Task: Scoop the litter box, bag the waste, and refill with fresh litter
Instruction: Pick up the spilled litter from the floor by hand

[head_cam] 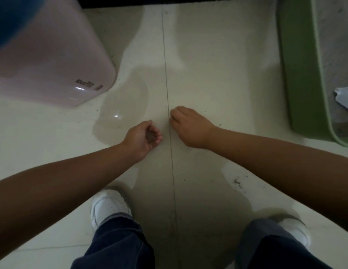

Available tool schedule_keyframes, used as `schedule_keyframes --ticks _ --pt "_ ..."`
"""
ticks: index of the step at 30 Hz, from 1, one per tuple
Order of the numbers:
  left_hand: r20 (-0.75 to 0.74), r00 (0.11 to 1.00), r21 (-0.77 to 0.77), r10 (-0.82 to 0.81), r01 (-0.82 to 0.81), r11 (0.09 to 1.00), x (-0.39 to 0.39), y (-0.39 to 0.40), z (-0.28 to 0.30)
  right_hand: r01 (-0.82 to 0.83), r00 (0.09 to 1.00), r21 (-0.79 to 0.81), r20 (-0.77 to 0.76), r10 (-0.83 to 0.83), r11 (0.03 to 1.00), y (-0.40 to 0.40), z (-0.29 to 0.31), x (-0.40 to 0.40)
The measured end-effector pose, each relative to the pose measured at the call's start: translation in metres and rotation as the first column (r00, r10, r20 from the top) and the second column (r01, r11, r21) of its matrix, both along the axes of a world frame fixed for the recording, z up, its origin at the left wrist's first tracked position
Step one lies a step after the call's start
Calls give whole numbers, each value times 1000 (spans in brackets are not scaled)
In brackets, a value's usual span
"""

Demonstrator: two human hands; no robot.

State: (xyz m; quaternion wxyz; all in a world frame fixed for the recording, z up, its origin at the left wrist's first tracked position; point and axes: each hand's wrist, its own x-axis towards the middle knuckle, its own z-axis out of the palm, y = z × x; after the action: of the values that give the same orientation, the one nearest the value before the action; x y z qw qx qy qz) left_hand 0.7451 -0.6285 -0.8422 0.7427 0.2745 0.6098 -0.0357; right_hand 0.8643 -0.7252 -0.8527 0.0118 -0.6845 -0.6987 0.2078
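Head view: your left hand (142,137) was cupped palm-up, its fingers (157,135) curled together around a small heap of dark litter grains (149,136). Your right hand (188,126) was palm-down just beside it, across the floor's grout line (168,105), with its fingertips (174,115) drawn together at the tile surface; whether they pinched a grain could not be told. Both forearms reached down over the pale tiled floor (217,65). Loose specks of litter (237,182) lay on the tile under your right forearm. The green litter box (299,78) stood well to the right, with grey litter (336,45) inside. A pink bin (52,65) stood at the upper left. Your white shoes (109,206) were planted below.
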Motion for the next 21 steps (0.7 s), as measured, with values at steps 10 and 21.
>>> schedule_keyframes --ticks 10,21 --pt "37 999 -41 -36 37 998 9 -5 -1 16 998 -196 -57 -27 981 -60 -1 14" --pt "38 984 -79 -174 177 981 15 -22 0 145 986 -87 95 -136 986 -52 2 37"
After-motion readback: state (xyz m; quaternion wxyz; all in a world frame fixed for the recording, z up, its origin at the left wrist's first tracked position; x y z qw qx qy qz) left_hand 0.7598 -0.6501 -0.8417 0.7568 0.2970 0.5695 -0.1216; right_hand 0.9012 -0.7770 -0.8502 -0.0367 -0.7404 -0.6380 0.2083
